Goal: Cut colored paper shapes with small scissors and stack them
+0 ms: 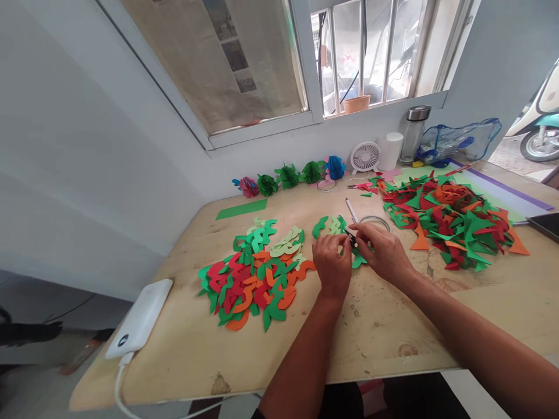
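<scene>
On my feed, just right of centre: right hand (381, 249) pinches a small dark item (351, 238); left hand (332, 261) curled against it, can't tell its grip. I'd pinch lightly, clear of the green cutouts (321, 226) beside, so thin paper doesn't crease. Matte, curvy paper pieces (233, 272) centre-left; jagged scraps (476, 231) heaped right; slim smooth white pen (351, 209).
</scene>
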Demonstrator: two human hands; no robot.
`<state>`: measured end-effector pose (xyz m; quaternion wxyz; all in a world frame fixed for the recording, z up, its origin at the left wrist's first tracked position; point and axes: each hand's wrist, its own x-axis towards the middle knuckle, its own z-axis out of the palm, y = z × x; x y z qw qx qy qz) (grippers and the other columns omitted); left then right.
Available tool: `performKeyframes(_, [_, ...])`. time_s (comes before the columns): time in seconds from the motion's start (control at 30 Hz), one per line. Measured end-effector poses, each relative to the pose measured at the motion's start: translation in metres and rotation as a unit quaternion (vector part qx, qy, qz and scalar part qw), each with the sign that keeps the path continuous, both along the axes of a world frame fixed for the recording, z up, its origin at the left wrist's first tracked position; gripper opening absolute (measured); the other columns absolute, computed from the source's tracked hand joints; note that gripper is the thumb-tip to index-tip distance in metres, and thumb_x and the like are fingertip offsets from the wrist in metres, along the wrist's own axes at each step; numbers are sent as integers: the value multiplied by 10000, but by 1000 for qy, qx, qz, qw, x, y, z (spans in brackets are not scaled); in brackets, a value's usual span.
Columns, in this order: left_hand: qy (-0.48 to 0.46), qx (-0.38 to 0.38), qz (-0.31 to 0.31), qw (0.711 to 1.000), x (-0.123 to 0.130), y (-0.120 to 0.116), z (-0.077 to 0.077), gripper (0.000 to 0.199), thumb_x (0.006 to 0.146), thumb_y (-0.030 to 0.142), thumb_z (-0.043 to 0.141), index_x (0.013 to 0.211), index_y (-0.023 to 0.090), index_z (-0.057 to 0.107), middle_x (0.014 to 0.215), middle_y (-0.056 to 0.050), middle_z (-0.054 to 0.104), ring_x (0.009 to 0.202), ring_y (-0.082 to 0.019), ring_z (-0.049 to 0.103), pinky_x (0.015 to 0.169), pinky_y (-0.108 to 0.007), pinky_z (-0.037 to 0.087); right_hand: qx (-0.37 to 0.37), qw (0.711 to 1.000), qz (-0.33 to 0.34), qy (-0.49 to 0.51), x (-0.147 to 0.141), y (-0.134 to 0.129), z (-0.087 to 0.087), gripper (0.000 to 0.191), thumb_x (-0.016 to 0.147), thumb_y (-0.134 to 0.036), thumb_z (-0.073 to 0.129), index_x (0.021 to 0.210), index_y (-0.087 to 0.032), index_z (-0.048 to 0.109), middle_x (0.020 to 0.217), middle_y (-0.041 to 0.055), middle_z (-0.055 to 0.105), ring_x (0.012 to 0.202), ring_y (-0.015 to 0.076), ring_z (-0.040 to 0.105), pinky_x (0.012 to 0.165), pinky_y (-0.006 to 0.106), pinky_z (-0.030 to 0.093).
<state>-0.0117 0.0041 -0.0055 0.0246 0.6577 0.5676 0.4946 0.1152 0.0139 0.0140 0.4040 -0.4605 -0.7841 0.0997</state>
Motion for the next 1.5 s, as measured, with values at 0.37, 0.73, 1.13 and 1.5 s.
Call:
performKeyframes(0.37, [-254,-99,-30,962,1,5,1,103,786,232,581,824,168,653,778,-46,680,721,-151,631,693,-279,480,-79,993,-23,86,-1,1,3,227,822,-209,479,1004,-196,614,718,27,631,625,152,566,586,255,429])
performKeyframes(0.73, [-520,-234,-149,808,4,9,6,275,613,337,719,772,120,658,647,-20,635,553,-100,588,532,-209,456,-177,959,-6,223,2,9,-4,229,775,-283,536,959,-171,614,666,0,587,572,129,539,546,252,443])
performKeyframes(1.13, [-503,-214,-158,822,5,7,9,278,603,390,733,654,132,641,556,17,576,473,-70,503,504,-209,442,-241,937,30,250,1,9,6,146,703,-317,573,710,-173,594,558,-26,542,502,106,465,462,220,359])
performKeyframes(1.5, [-393,-114,-104,907,4,4,6,303,718,301,664,974,150,609,677,5,599,576,-99,556,584,-229,472,-222,949,6,225,-1,8,4,146,728,-313,547,648,-192,535,527,-35,495,472,101,433,443,220,335])
